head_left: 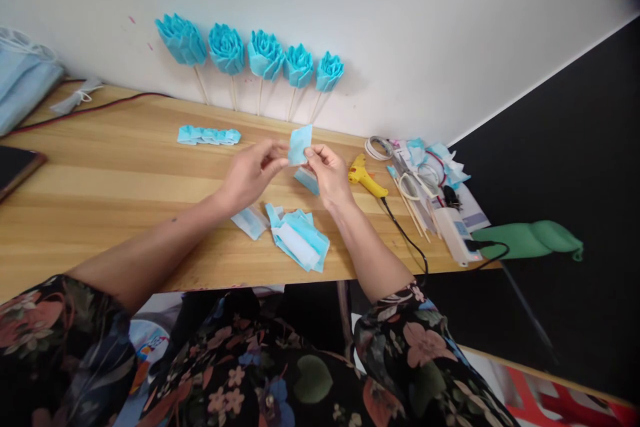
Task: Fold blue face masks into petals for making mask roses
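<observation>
Hands pinch one blue petal above the table: left hand on its left edge, right hand on its right, just left of the glue gun.

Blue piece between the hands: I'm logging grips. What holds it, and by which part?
Both: left hand and right hand pinch the blue piece at its lower edge.
</observation>
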`<state>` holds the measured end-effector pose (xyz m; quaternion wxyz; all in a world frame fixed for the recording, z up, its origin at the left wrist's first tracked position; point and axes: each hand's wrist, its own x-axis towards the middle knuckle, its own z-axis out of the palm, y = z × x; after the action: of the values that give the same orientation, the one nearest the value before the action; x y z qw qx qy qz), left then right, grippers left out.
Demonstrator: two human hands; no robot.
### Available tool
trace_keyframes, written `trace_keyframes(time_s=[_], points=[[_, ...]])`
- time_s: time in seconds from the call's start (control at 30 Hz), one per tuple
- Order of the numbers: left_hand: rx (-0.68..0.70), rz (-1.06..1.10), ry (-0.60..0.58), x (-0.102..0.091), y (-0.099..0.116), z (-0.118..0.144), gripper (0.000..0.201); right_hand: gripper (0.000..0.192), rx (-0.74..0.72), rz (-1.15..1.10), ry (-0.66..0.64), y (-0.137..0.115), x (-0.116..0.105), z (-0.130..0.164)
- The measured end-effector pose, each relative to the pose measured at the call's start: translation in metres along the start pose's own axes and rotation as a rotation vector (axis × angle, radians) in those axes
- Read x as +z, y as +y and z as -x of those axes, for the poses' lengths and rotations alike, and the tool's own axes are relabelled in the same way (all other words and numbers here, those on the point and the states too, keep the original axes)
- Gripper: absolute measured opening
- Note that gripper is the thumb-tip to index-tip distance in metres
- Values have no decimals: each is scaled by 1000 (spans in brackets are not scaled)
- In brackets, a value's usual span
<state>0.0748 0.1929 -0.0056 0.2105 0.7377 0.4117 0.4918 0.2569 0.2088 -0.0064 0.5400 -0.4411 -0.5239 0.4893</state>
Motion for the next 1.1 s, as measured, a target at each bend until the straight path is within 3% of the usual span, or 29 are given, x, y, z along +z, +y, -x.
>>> trace_keyframes(time_s=[0.13,0.2,0.33,0.4,0.53,0.77,0.93,1.1], points=[[-262,381,95,-2,0,-3,44,40,-19,46,-49,-7,-1,3],[-383,595,29,-1,2,-3,50,40,-43,58,-85,-12,2,7],[-563,1028,-220,2,3,-4,54,39,-73,68,-126,-17,7,15],[-586,1116,-170,2,0,-5,47,39,-71,95,-124,-18,8,15],[-541,1092,17,-2,-7,-9,67,40,-50,112,-123,-15,7,15],[-473,954,43,-1,1,-7,83,54,-9,39,-172,-14,6,15],[-387,870,46,4,1,-6,82,42,-69,173,-138,-15,6,14],[-393,891,102,3,-5,-8,80,37,-83,206,-71,-13,6,12]])
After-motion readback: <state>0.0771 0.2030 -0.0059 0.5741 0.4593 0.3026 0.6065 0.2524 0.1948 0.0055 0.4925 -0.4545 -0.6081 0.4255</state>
